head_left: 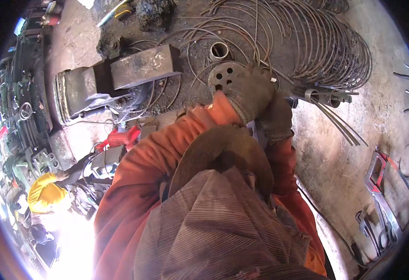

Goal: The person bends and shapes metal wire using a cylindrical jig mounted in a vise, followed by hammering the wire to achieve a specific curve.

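Note:
My left hand (252,92), in a dirty grey-brown work glove, is closed, its fingers curled downward. What it holds is hidden beneath the glove. Thin steel rods (257,32) run up to its fingertips, but whether it grips them I cannot tell. Beside and partly behind it is my gloved right hand (278,119), whose fingers are out of sight. Just left of the left glove sits a round steel plate with several holes (220,77). A short pipe (219,50) stands beyond that plate. Between my forearms, in front of my striped clothing, is a large rusty disc (223,144).
A big coil of steel wire (335,46) spreads at the far right, with a clamp-like metal part (323,96) below it. A heavy steel box section (144,67) lies left. A red hacksaw (376,172) and pliers (368,228) lie right. A person in yellow (48,193) is at left, near bright glare.

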Tool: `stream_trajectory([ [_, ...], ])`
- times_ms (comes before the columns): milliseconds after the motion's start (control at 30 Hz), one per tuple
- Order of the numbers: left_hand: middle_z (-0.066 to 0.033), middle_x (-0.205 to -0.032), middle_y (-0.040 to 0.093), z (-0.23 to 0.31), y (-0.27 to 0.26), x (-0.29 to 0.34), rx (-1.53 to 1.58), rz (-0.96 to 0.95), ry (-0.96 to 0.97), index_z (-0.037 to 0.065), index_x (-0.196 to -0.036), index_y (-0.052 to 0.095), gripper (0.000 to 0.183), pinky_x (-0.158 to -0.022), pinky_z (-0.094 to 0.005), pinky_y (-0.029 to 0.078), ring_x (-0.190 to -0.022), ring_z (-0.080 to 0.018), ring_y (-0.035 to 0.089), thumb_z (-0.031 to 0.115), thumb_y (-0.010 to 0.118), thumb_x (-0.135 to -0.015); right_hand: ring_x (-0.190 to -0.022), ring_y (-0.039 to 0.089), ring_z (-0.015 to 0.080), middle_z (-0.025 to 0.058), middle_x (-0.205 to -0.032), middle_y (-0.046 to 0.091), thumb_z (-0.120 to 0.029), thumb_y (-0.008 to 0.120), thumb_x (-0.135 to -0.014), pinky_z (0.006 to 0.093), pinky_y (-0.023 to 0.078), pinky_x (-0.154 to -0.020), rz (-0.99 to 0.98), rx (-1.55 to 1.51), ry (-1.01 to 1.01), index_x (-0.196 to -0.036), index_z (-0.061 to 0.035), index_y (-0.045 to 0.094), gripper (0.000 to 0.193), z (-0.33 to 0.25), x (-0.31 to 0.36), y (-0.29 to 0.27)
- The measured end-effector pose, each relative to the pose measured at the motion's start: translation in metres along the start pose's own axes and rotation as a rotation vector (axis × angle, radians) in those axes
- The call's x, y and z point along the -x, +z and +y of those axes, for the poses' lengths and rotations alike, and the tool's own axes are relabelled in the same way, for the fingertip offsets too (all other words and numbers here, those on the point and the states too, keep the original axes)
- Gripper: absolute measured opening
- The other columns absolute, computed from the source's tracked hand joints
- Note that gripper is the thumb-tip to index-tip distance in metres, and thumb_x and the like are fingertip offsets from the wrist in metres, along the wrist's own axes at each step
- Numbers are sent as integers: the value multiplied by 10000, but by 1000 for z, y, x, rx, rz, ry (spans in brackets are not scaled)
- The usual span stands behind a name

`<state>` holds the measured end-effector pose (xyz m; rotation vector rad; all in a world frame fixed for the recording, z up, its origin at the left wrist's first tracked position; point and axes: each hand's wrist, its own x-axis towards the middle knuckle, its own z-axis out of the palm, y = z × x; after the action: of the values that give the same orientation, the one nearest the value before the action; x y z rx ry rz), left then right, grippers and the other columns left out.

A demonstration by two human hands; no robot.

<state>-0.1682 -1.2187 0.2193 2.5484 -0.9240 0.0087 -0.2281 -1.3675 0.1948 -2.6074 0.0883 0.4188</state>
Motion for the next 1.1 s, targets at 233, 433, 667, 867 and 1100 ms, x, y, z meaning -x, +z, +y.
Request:
stream_trajectory([
  [233, -160, -1078, 700, 0, -13, -2, 57, -114, 52, 41, -1029, 735, 248, -902, -504, 544, -1049, -372, 672, 132, 682, -804, -949, 732, 359, 115, -1092, 749, -419, 870, -734, 426, 576, -779, 318, 60, -35, -1273, -136, 665, 643, 3, 15, 31],
  [433, -168, -1099, 715, -10, 21, -1, 158, -60, 163, 65, -987, 756, 197, -907, -493, 555, -1053, -376, 689, 143, 657, -836, -954, 728, 361, 128, -1072, 745, -406, 861, -737, 435, 577, -781, 504, 68, -30, -1241, -146, 683, 594, 3, 22, 42],
  [667, -161, -1064, 740, -7, 4, -3, 86, -99, 170, 85, -1031, 769, 225, -867, -507, 577, -1025, -387, 716, 151, 658, -847, -957, 714, 400, 159, -1082, 735, -385, 832, -778, 454, 575, -798, 533, 37, -75, -1245, -95, 682, 570, 7, 23, 59],
  [867, -158, -1030, 746, -23, -17, -26, 33, -207, 265, 86, -1049, 772, 245, -851, -477, 587, -990, -385, 726, 155, 674, -836, -859, 706, 399, 181, -975, 721, -266, 730, -893, 475, 567, -697, 565, 80, -260, -1143, -46, 683, 336, 3, 14, 24],
  [1100, -168, -1045, 741, -53, -91, -32, -5, -212, 403, 81, -1139, 746, 349, -849, -437, 590, -957, -370, 729, 103, 755, -790, -857, 695, 377, 174, -978, 710, -172, 639, -982, 461, 557, -751, 551, -131, -393, -1132, -40, 673, 202, -39, 18, -19],
])
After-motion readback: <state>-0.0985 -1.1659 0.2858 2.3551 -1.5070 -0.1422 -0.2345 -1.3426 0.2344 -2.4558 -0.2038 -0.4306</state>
